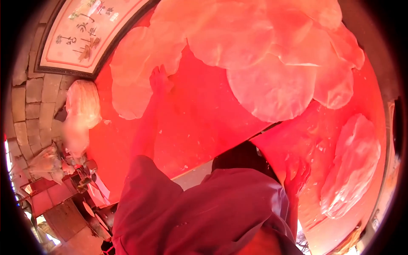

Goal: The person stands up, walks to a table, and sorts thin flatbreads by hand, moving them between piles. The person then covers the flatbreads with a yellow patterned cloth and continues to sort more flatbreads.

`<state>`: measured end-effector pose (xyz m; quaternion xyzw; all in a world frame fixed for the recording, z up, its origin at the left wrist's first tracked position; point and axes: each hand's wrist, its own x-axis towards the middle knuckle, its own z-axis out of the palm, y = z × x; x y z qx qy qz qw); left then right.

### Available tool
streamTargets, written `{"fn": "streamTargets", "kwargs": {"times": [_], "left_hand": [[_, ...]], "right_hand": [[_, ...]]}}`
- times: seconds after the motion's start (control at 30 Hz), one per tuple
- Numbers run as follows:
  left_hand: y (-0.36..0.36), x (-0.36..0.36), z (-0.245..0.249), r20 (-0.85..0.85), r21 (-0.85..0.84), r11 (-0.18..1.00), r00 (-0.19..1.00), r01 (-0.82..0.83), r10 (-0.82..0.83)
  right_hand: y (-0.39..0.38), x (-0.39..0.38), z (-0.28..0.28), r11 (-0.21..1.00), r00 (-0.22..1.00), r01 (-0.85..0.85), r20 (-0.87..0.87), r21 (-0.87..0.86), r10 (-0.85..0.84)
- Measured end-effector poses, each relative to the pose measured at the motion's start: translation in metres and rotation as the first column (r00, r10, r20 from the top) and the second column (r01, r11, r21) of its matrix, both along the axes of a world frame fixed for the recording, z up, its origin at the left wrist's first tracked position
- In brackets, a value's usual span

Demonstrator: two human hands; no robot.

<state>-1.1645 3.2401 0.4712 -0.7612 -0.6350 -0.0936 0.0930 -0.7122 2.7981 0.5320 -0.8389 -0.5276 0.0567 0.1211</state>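
My left hand (160, 81) reaches forward over a red-covered table (199, 110). Its fingers rest on the edge of a thin, round, pale sheet (131, 89) that looks like flat dough or flatbread; the fingers look spread, not wrapped round it. Many such sheets overlap across the far side, one large round sheet (272, 87) lying nearest the middle. Low on the right, my right hand (297, 175) is over the red cover beside my body. Its fingers seem apart with nothing visible in them, though the outline is soft against the red.
A folded pale sheet or bundle (352, 165) lies at the right. Left of the table are a wrapped white bundle (81, 102), a plastic bag (47, 160) and cluttered boxes (63, 214). A framed picture with writing (85, 34) stands at upper left by a brick surface (40, 89).
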Motion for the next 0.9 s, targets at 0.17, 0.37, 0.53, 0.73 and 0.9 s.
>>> {"fn": "streamTargets", "kwargs": {"times": [0.17, 0.37, 0.53, 0.73, 0.9], "left_hand": [[0.015, -0.041, -0.002, -0.099, -0.188, 0.980, 0.994, -0.065, 0.047], [0.004, -0.071, -0.003, 0.022, -0.119, 0.992, 0.999, 0.046, -0.044], [0.012, -0.074, 0.016, -0.046, -0.194, 0.981, 0.998, 0.025, -0.035], [-0.015, 0.002, 0.061, 0.390, -0.088, 0.982, 0.913, 0.168, -0.121], [-0.116, 0.113, 0.069, 0.654, -0.359, 0.834, 0.750, 0.419, -0.095]], "right_hand": [[-0.005, 0.007, -0.014, 0.998, 0.997, -0.066, 0.025, -0.017, 0.066], [-0.003, 0.018, -0.011, 0.990, 0.993, -0.121, -0.002, -0.070, 0.121], [0.002, 0.046, -0.015, 0.986, 0.986, -0.160, -0.044, -0.049, 0.158], [0.104, -0.005, 0.015, 0.955, 0.515, 0.266, -0.818, -0.134, -0.258], [0.202, -0.087, -0.007, 0.976, -0.405, 0.104, -0.905, -0.190, -0.133]]}}
